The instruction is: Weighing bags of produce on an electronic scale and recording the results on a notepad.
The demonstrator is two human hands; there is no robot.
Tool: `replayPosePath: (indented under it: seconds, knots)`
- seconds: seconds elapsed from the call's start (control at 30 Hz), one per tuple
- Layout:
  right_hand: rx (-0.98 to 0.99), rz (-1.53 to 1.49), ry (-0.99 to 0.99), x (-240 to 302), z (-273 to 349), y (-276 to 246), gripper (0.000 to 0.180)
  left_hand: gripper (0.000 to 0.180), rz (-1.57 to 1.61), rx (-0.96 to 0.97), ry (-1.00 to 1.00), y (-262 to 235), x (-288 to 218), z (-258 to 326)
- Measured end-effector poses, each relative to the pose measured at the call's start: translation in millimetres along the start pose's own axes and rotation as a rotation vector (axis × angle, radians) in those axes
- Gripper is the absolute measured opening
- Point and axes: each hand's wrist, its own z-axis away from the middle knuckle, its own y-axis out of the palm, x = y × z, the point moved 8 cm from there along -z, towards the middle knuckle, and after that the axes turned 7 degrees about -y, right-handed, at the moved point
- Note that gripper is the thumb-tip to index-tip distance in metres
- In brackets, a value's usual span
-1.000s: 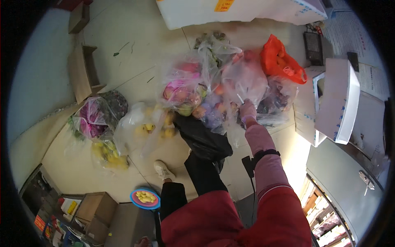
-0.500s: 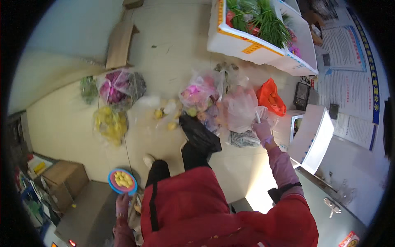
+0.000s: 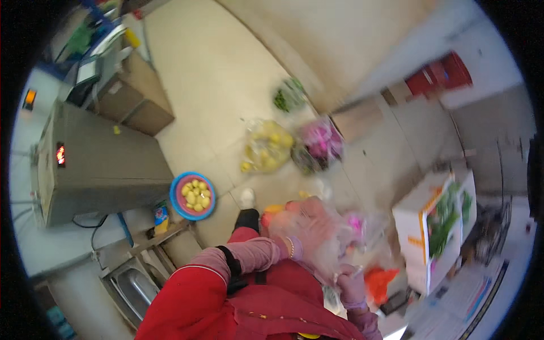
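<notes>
A clear plastic bag with reddish round produce in it lies in front of me, smeared by motion. My left hand is closed on its near side, the fingers partly hidden by the plastic. At the bag's right end my right hand pinches the gathered plastic. Beyond the hands, a bag of yellow produce rests on the floor beside a bag of purple vegetables. To the left stands a blue basin with a pink one inside, holding pale yellow, potato-like pieces.
White foam boxes with green vegetables stand at the right. An orange-red bag lies near my right hand. A grey cabinet and a cardboard box take up the left. Farther off is a bag of greens.
My view has swung to the left. My left hand has left the basin's rim and come across to the clear bag. My right hand stays at the bags.
</notes>
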Motion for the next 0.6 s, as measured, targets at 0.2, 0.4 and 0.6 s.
replayPosePath:
  seconds: [0.2,0.4,0.6]
  knots:
    - [0.342,-0.018,-0.202,189.4,-126.1,108.5,0.011,0.033,-0.104,-0.465,0.361,-163.5,104.9,39.5]
    - [0.298,-0.354,-0.37,348.0,-236.1,185.5,0.014,0.017,0.22,-0.849,0.284,-368.1,219.2,76.3]
    - [0.265,-0.502,-0.531,483.3,-357.8,189.1,0.035,0.014,0.639,-1.238,0.326,-544.4,297.3,171.1]
